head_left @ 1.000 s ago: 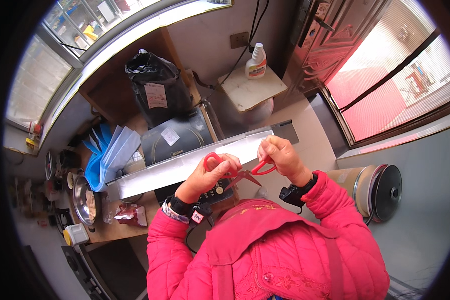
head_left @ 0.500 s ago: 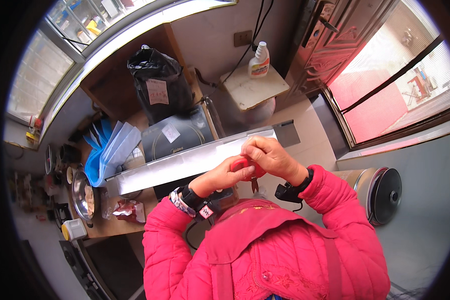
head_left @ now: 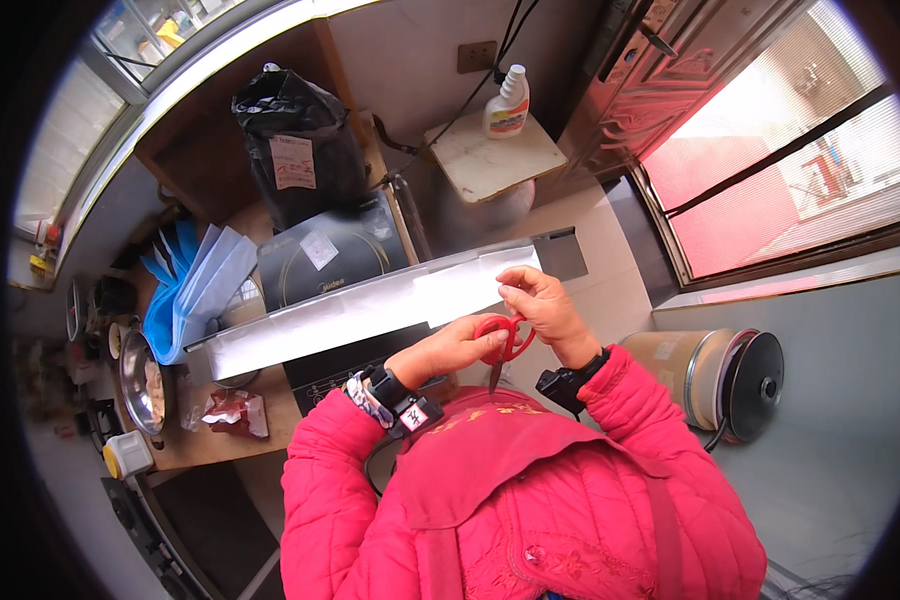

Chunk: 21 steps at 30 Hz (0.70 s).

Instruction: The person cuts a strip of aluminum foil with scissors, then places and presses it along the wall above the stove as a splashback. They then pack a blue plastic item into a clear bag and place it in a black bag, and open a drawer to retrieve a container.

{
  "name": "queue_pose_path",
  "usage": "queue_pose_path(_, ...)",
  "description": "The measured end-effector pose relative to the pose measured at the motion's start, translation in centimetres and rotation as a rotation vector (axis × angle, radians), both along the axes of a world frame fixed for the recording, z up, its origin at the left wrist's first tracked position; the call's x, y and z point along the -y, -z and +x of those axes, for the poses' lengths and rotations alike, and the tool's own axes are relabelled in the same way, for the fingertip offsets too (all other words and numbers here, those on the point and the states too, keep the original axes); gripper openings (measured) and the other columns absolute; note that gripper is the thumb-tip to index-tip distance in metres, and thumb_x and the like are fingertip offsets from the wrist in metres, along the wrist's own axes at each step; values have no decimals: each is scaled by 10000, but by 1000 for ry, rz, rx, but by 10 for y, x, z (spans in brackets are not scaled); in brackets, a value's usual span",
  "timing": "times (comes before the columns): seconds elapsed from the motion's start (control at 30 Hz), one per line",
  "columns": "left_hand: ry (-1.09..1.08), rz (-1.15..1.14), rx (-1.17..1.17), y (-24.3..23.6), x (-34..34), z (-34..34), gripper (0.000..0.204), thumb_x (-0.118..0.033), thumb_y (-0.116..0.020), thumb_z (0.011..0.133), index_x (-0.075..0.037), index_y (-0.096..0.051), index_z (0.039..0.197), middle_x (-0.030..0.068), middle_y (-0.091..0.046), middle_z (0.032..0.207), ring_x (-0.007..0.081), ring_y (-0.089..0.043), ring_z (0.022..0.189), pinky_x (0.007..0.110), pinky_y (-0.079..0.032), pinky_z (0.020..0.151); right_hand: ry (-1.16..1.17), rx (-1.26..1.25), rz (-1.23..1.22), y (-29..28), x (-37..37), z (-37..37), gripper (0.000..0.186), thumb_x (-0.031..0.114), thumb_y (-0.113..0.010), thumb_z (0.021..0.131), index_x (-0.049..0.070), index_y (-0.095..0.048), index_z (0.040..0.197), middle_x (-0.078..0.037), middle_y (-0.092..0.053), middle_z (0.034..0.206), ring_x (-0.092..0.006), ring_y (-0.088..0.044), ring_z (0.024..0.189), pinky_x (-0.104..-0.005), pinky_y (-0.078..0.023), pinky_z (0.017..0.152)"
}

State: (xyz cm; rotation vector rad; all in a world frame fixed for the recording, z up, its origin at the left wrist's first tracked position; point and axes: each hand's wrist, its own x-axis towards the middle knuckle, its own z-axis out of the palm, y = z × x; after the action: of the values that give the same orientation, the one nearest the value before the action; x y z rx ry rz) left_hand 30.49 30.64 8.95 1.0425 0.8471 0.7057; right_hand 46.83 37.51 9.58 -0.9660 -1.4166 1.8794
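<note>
Just ahead of the wearer's chest: pair of red-handled metal scissors [head_left: 510,350], held clear of the worktop, blades close together and pointing back toward the dark red apron [head_left: 500,450]. Left hand [head_left: 448,348] closed round one red loop, thumb and fingers pinching it. Right hand [head_left: 550,312] beside the other loop, thumb and forefinger bent toward each other, tips raised above the handles; its lower fingers hidden, so cannot tell whether it grips the loop. Hands near each other, scissors between. Black device strapped at each wrist; sleeves bright pink, quilted.

Behind the hands, a long narrow white panel with a grey edge [head_left: 370,315], slanting up to the right. Right fingertips overlap its far end in this view; contact unclear. Past it, a dark flat appliance marked with a thin ring [head_left: 370,235], pale paper square on top. Next back, a black plastic bag with a paper label [head_left: 335,160], standing upright.

Left side of the brown wooden worktop [head_left: 195,450]: folded blue and white sheets [head_left: 195,290]; round shiny metal bowl [head_left: 130,375] with pale pieces inside; crumpled red-and-white packet [head_left: 238,413] near the front edge.

Far right of the bag, white spray bottle [head_left: 507,108] upright on a pale square board [head_left: 480,165]. Lower right, tan cylindrical container with a round black lid [head_left: 670,365].
</note>
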Motion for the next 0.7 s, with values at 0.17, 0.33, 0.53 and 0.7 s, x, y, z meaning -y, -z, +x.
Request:
queue_pose_path(0.17, 77, 6, -208, 1, -6, -2, 318, -300, -526, 927, -29, -590, 1081, -4, -580, 877, 66, -503, 776, 233, -446, 655, -38, -22, 4, 16, 0, 0, 167, 124, -572, 885, -3, -582, 993, -9, -569, 774, -55, -495, 635, -185, -416, 570)
queue_pose_path(0.33, -287, -49, 114, 7, -8, -16, 241, -204, -482, 939, -13, -575, 1053, 39, -622, 930, 92, -584, 768, 237, -487, 676, 17, -84, -110, 30, 2, 12, 367, 323, -453, 951, -1, -529, 1107, -71, -594, 979, -124, -569, 881, -244, -462, 745)
queue_pose_path(0.53, -511, -192, 324, 30, -21, -32, 275, -249, -465, 950, -6, -554, 1044, 95, -629, 964, 132, -606, 735, 258, -501, 602, -296, -23, -274, 37, 38, 21, 349, 276, -460, 948, -4, -490, 1154, -61, -606, 935, -115, -591, 800, -242, -476, 707)
queue_pose_path(0.7, -391, -224, 347, 48, -44, -29, 374, -305, -342, 986, 11, -522, 1070, 108, -620, 964, 185, -608, 754, 307, -515, 618, -246, -17, -375, 41, 42, 15, 180, 213, -481, 938, 36, -490, 969, -44, -592, 800, -96, -569, 669, -221, -468, 625)
